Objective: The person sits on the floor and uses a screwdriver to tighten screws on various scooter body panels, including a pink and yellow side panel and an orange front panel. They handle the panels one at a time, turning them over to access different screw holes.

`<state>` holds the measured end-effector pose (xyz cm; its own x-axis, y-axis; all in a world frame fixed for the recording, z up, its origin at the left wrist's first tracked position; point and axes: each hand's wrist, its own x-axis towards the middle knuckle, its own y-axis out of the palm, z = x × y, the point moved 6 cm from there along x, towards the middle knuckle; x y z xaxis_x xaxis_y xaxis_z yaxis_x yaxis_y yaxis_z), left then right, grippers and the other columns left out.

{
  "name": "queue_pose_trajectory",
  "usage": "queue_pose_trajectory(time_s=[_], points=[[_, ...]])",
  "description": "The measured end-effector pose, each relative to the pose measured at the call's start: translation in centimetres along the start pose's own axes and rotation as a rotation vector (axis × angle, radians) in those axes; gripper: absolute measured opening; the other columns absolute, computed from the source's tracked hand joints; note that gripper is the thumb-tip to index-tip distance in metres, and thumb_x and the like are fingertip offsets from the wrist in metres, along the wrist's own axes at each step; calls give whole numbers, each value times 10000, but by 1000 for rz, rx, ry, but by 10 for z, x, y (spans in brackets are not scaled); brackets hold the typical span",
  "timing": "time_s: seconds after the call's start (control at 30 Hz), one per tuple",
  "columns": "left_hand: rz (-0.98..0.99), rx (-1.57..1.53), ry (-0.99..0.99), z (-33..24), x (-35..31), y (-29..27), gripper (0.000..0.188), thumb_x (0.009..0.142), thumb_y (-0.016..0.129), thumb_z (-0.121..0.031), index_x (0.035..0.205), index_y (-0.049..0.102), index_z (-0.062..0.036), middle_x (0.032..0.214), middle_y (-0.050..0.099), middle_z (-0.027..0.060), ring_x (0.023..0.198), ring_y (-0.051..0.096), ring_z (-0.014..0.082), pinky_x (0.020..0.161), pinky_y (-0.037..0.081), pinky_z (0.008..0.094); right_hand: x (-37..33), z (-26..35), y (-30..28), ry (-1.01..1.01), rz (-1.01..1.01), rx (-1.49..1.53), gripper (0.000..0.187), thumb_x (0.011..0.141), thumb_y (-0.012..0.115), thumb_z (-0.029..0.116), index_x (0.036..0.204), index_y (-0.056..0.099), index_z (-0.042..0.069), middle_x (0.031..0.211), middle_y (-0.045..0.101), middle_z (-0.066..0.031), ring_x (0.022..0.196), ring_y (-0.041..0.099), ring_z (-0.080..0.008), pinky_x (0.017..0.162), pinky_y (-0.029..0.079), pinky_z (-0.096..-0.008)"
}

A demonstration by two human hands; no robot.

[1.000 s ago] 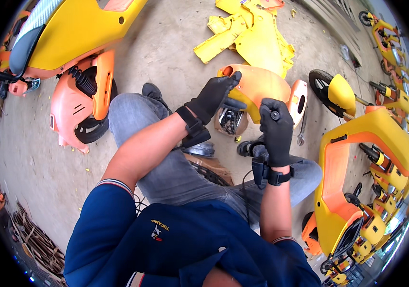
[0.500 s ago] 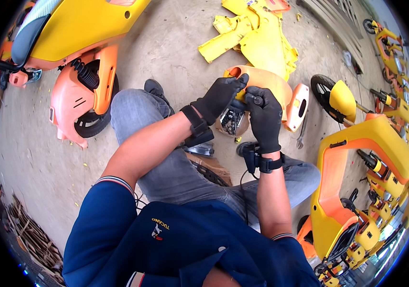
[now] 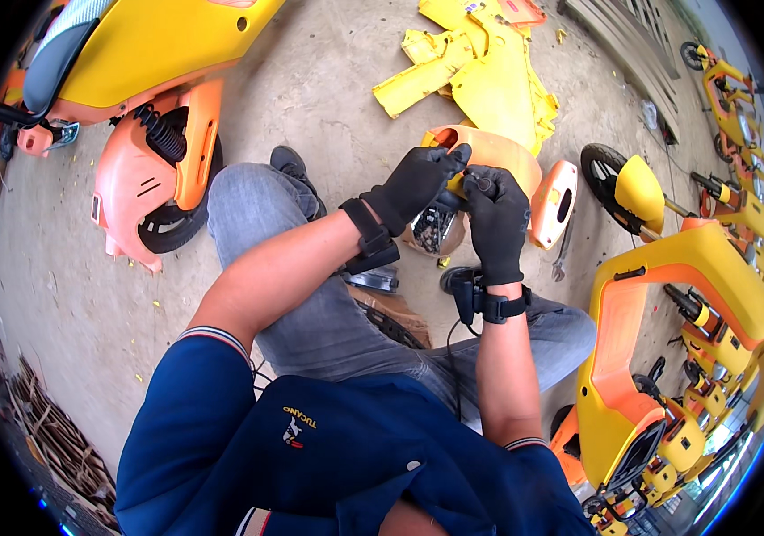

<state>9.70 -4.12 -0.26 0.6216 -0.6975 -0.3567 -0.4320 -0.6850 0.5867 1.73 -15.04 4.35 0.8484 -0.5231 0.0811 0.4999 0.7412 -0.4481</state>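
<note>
My left hand [image 3: 411,189], in a black glove, is closed with its fingertips pinched together at the near edge of an orange plastic shell [image 3: 500,154]. Whatever is between those fingers is too small to make out. Close beside it, my right hand [image 3: 498,223], also gloved in black, is curled around a dark round-ended tool [image 3: 485,185]; its working end is hidden. Under the hands sits a see-through container [image 3: 434,230] full of small metal parts that look like screws. An orange piece with a dark oval slot [image 3: 554,204] lies right of the shell.
Yellow plastic panels [image 3: 494,76] are piled beyond the shell. A wrench [image 3: 564,250] lies on the concrete floor at right. An orange-and-yellow scooter [image 3: 145,161] stands at left, a yellow scooter frame [image 3: 619,357] at right. Metal beams [image 3: 623,54] lie at far right.
My right hand has turned slightly, and the round end of the tool shows less clearly between its fingers. The left hand has shifted a little to the right.
</note>
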Motion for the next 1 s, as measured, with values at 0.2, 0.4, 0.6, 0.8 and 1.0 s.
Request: queue_pose_trajectory(time_s=[0.2,0.4,0.6,0.8,1.0], points=[[57,102,18,6,7,-8,482,1037,586,-411,1212,621,36,1087,662,66,917,707,169,755,651,322,-2,0,3,62,-14,65,114,894,717,62,970,655,4,866,686,-79,792,652,-162,748,520,-306],[49,67,-4,7,7,-7,472,1041,582,-400,1196,625,44,1078,662,64,909,711,166,756,649,312,-3,2,2,50,-66,101,157,880,729,34,1005,637,7,876,676,-49,802,633,-133,742,515,-287],[48,55,-11,5,4,-6,474,1041,581,-407,1188,624,41,1076,665,70,921,713,172,766,648,318,0,-4,2,77,3,86,115,883,730,53,965,669,-1,882,684,-71,792,636,-145,741,517,-296],[-15,53,15,3,2,-3,386,1038,604,-359,1073,689,16,909,690,39,740,651,95,641,585,263,-1,-3,0,-19,-30,0,83,890,702,61,942,680,0,902,688,-116,816,659,-239,763,524,-350],[28,184,12,5,6,-8,486,1023,597,-454,1137,644,15,1029,657,53,882,699,143,740,635,294,-6,19,1,-239,-51,-193,73,900,662,43,966,669,13,923,651,-152,863,631,-327,776,503,-413]])
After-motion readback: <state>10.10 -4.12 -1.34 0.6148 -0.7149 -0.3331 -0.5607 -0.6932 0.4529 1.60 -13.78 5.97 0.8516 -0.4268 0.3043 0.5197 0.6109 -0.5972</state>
